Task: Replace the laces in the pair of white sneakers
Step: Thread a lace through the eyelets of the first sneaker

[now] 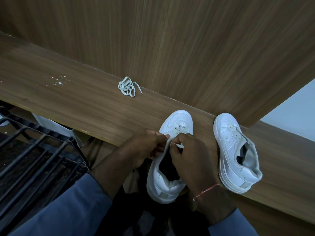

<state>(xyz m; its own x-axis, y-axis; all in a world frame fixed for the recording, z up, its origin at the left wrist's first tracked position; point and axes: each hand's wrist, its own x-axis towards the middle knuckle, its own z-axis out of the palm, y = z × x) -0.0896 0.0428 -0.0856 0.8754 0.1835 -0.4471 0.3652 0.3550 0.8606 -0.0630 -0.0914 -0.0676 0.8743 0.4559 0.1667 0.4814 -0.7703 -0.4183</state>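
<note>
Two white sneakers sit on a narrow wooden ledge, toes pointing away from me. The nearer sneaker overhangs the ledge's front edge, and both my hands work at its tongue. My left hand pinches the tongue's edge and a bit of white lace. My right hand pinches a white lace end over the eyelets. The second sneaker lies to the right with no lace in its eyelets. A loose bundled white lace rests farther back on the ledge.
A wooden panel rises directly behind the ledge. A black metal rack stands below at the left. White paint specks mark the ledge at the left. A pale wall shows at the right.
</note>
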